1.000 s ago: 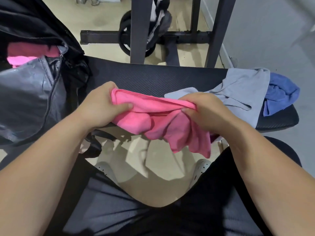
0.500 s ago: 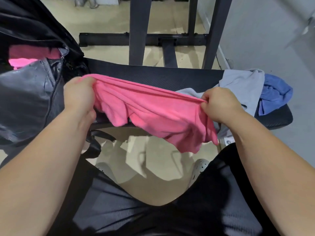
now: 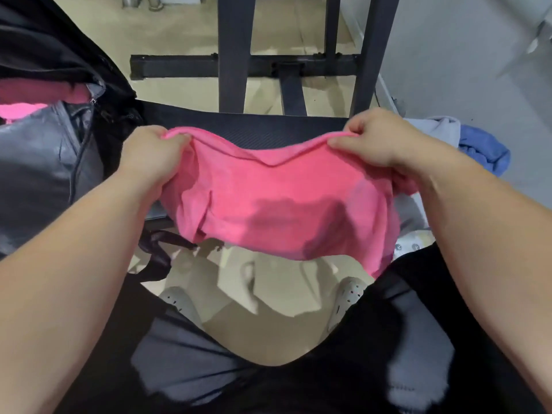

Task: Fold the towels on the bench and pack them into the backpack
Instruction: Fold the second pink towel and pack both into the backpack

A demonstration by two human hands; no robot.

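Observation:
A pink towel (image 3: 283, 204) hangs spread in front of me over the near edge of the black bench (image 3: 254, 127). My left hand (image 3: 149, 156) pinches its upper left corner and my right hand (image 3: 376, 138) pinches its upper right corner. The top edge sags between them. The black backpack (image 3: 44, 162) stands open on the bench at the left, with pink cloth (image 3: 35, 98) inside it. A grey towel (image 3: 442, 127) and a blue towel (image 3: 484, 150) lie at the bench's right end, partly hidden by my right arm.
Dark metal uprights and a crossbar of a rack (image 3: 236, 55) stand behind the bench on the beige floor. A grey wall (image 3: 463, 55) runs along the right. A backpack strap (image 3: 161, 243) dangles below the bench. My knees and light shoes (image 3: 349, 294) are underneath.
The bunched pink towel has been pulled open: my hands moved apart to its top corners, and it now hangs spread out and flatter.

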